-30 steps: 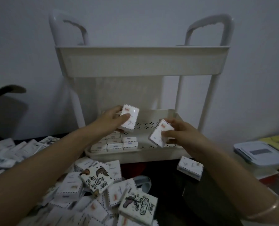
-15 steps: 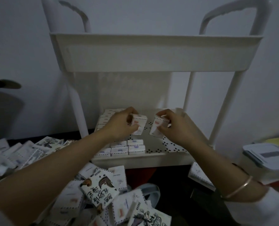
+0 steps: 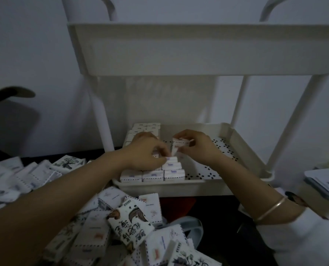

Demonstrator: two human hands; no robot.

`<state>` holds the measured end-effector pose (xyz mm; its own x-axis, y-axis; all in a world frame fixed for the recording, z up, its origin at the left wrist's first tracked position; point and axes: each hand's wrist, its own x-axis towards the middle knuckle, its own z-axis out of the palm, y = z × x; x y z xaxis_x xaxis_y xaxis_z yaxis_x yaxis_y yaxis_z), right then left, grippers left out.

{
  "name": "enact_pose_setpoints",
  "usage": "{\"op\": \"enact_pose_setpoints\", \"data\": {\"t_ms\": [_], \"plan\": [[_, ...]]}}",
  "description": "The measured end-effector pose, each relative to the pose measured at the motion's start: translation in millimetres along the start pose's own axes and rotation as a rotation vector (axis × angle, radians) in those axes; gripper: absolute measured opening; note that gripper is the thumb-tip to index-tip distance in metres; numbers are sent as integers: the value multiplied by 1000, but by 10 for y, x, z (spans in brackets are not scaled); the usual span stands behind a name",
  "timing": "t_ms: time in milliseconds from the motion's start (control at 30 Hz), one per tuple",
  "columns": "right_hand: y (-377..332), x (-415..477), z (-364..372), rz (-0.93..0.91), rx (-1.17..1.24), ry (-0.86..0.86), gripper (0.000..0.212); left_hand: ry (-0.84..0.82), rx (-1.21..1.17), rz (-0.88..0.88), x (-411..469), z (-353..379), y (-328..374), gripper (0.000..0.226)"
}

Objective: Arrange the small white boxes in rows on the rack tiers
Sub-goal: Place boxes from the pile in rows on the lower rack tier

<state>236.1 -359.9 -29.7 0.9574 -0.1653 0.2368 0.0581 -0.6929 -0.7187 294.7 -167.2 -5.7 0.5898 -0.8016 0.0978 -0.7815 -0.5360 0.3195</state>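
Hands meet over the perforated lower tier [image 3: 207, 186] of a white plastic trolley rack, where small white cardboard boxes with dashed borders [image 3: 154, 174] lie in tidy rows along its left side. The left hand [image 3: 144, 152] curls its fingers onto a flat-lying white box [image 3: 171, 160] atop those rows, though blur hides the exact hold. Just beside it the right hand [image 3: 198, 148], a thin metal bangle [image 3: 271, 209] on its wrist, pinches an upright white box [image 3: 180, 145], and a loose heap of similar boxes [image 3: 102, 227] sprawls before the rack.
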Motion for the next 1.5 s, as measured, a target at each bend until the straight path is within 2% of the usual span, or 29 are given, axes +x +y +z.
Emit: {"op": "enact_pose_setpoints", "data": {"t_ms": [167, 333, 533, 700, 800, 900, 1033, 1133, 1233, 1400, 1500], "plan": [[-49, 24, 104, 55, 161, -287, 28, 171, 102, 3, -136, -45, 97, 23], [-89, 8, 122, 112, 160, -363, 31, 190, -120, -30, -355, -95, 231, 21], [-111, -149, 155, 80, 65, -241, 44, 116, -163, 31, -637, -167, 490, 20], [-201, -476, 76, -139, -388, -45, 53, -81, -77, 137, -848, -189, 751, 16], [-229, -764, -55, -229, -370, 26, 48, -245, 32, 113, -902, -154, 847, 17], [-150, -1083, -207, -251, -372, 54, 36, -380, 103, 86, -981, -124, 866, 30], [85, -1525, -352, -156, -408, 134, 27, -482, 333, 38, -1058, -34, 835, 52], [250, -1798, -474, 38, -426, 251, 27, -508, 356, 27, -1049, 56, 805, 51], [395, -2002, -563, 156, -506, 317, 24, -459, 323, -18, -1014, 76, 853, 47], [568, -2139, -625, 308, -721, 239, 44, -326, 196, -5, -882, 202, 948, 43], [603, -2112, -630, 346, -746, 158, 53, -257, 118, -10, -807, 250, 991, 43]]}}
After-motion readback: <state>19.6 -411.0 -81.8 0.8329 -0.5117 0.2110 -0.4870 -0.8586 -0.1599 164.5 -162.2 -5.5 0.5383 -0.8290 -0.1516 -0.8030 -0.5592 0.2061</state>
